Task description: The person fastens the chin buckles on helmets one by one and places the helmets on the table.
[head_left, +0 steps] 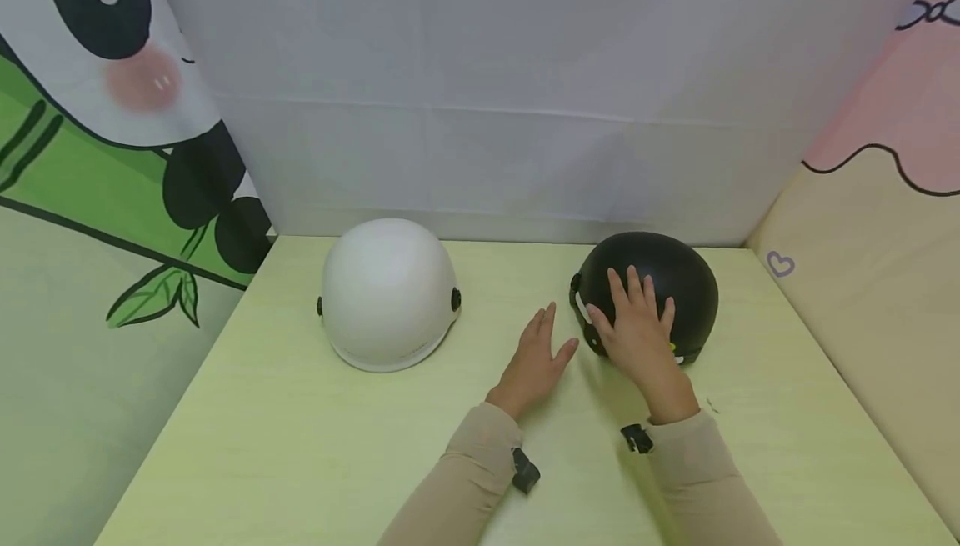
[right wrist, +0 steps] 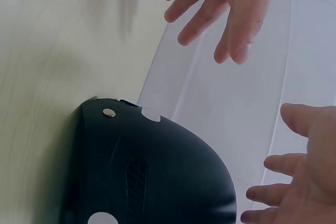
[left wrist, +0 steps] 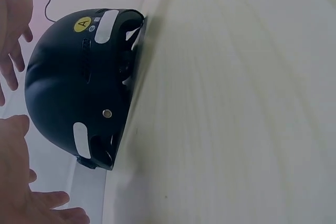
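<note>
A black helmet rests dome up on the pale table at the right, with white patches and a round yellow A sticker. In the head view my right hand overlaps the helmet, its fingers spread. The wrist views show a gap between that right hand and the shell. My left hand is held up to the left of the black helmet, thumb apart, holding nothing; the left wrist view shows the same left hand. A white helmet with dark side knobs stands farther left.
The pale yellow table meets a creased white backdrop behind both helmets. Printed cartoon panels flank it at the left and right. Each sleeve cuff carries a small black device, such as the one at the left cuff.
</note>
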Demonstrator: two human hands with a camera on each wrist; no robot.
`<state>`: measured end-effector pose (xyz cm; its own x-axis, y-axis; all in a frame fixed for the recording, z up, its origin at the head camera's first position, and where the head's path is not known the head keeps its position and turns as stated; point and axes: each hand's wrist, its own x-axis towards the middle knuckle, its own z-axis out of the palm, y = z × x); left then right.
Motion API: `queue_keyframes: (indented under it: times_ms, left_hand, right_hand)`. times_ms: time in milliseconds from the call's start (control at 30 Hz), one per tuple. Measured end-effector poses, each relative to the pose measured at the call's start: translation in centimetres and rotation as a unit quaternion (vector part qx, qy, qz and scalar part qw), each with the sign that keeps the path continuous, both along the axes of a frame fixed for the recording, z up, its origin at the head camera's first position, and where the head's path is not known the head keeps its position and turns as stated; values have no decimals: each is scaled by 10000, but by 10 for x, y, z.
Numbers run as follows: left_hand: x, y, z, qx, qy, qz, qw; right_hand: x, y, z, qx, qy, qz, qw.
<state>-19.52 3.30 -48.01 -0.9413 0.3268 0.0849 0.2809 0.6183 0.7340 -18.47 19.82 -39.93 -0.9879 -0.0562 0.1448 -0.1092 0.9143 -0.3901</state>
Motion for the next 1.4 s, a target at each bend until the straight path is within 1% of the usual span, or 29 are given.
queue_keyframes:
  times_ms: [133,233,433,700,967,1100,1400]
  left_hand:
    - [-2,4,-2,191,31,-97,9998]
    - [-3,7,-4,278,27,-117,9995]
    - [-5,13,-4,429,-175,-71,9989]
    - [-8,20,-3,663,-430,-45,9969]
    - [-9,26,-1,966,-511,-110,9940]
    - [-10,29,-1,1100,-577,-111,9922]
    - [-13,36,-5,1306,-723,-52,9888]
  right_hand:
    - [-1,6,0,-12,23,-41,10000]
    - [-2,10,0,-7,77,-74,9999]
    - [-4,16,1,-56,198,-135,9997]
    - [-5,25,2,-98,159,-235,9995]
    - [-6,35,2,-171,298,-339,9988]
    - [-6,40,0,-200,387,-384,9983]
    - [-11,51,-9,-223,510,-415,9976]
